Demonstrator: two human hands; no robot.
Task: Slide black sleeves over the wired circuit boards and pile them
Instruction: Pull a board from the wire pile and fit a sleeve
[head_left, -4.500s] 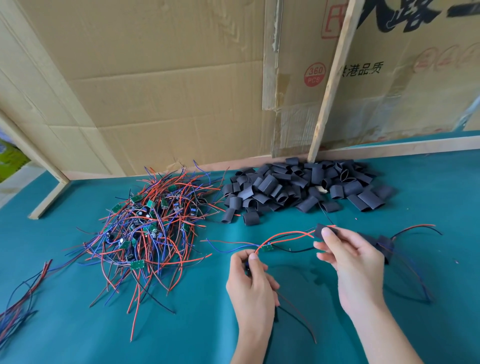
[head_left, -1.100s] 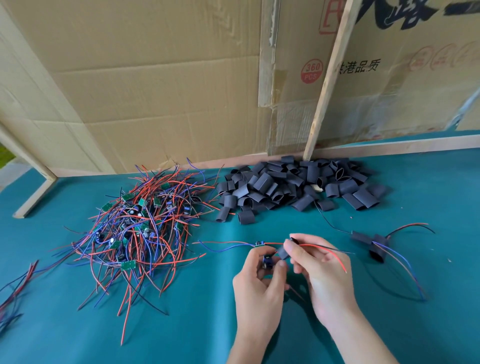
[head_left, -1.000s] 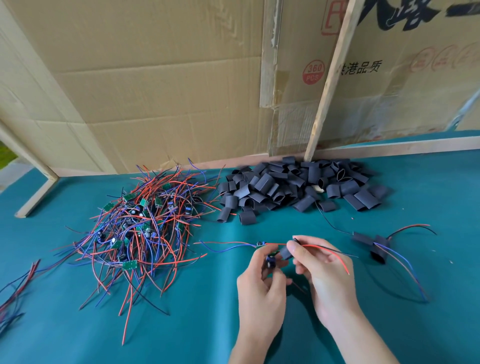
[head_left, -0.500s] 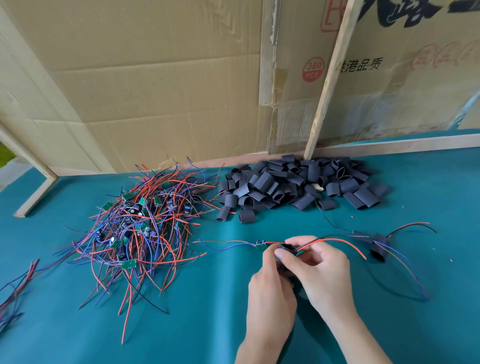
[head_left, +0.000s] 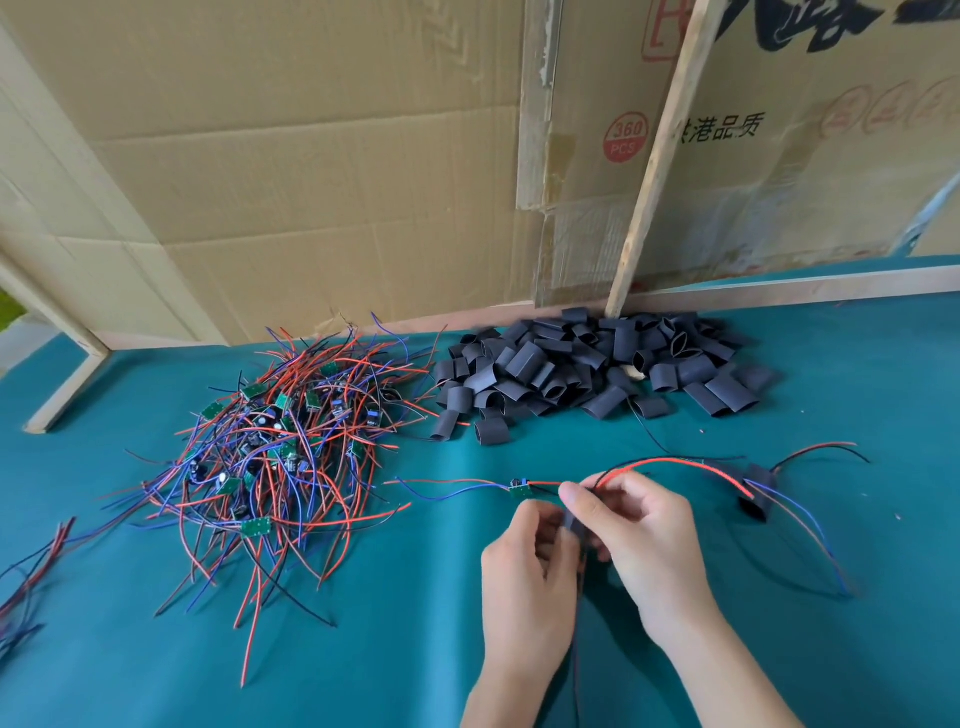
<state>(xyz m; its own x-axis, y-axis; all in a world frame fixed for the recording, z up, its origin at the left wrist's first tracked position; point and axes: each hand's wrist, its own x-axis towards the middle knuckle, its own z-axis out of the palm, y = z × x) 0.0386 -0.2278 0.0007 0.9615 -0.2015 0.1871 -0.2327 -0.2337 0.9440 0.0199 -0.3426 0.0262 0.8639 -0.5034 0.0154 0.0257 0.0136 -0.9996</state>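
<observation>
Black sleeve (head_left: 574, 525), pinched between left hand (head_left: 524, 571) and right hand (head_left: 644, 540), is being threaded; the circuit board (head_left: 519, 488) just beyond must be covered next.

Black sleeve (head_left: 574, 525) mostly behind fingers (head_left: 582, 499)

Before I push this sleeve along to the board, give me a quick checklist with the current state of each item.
1. Sleeve in hand: ok. The right hand pinches the black sleeve from the right, the left hand from the left.
2. Wires threaded through the sleeve: cannot tell, fingers cover its opening.
3. Board free to enter: ok. The small green board hangs bare just up-left of the sleeve.
4. Trailing red wire clear: not ok, its end lies across the finished sleeved board.
5. Spare sleeves: ok, sleeve pile sits behind.
</observation>
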